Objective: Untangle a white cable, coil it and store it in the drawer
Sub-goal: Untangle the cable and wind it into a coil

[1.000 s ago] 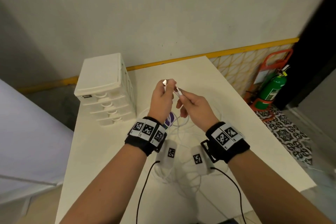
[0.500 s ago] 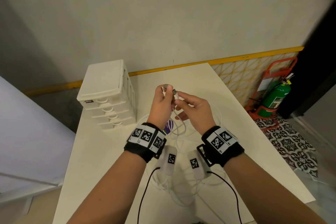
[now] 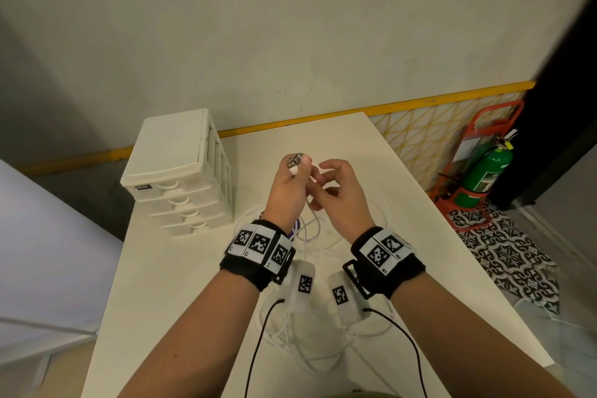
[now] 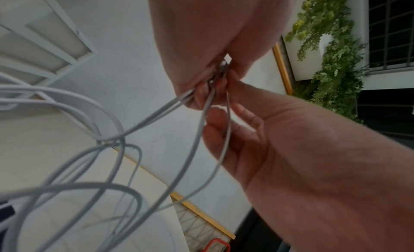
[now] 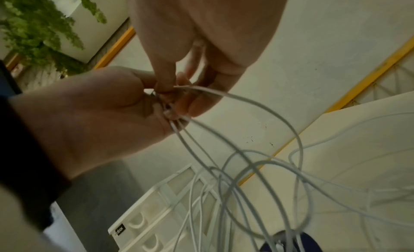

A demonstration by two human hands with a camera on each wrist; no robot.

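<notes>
Above the table, my left hand grips the cable by its plug end, loops hanging down onto it. My right hand pinches a strand just beside, drawers at left.

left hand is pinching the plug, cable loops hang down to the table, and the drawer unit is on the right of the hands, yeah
No: the drawer unit stands left of the hands, not right, as the head view shows. The rest holds: the left hand pinches the plug and the cable loops hang down to the table.
</notes>
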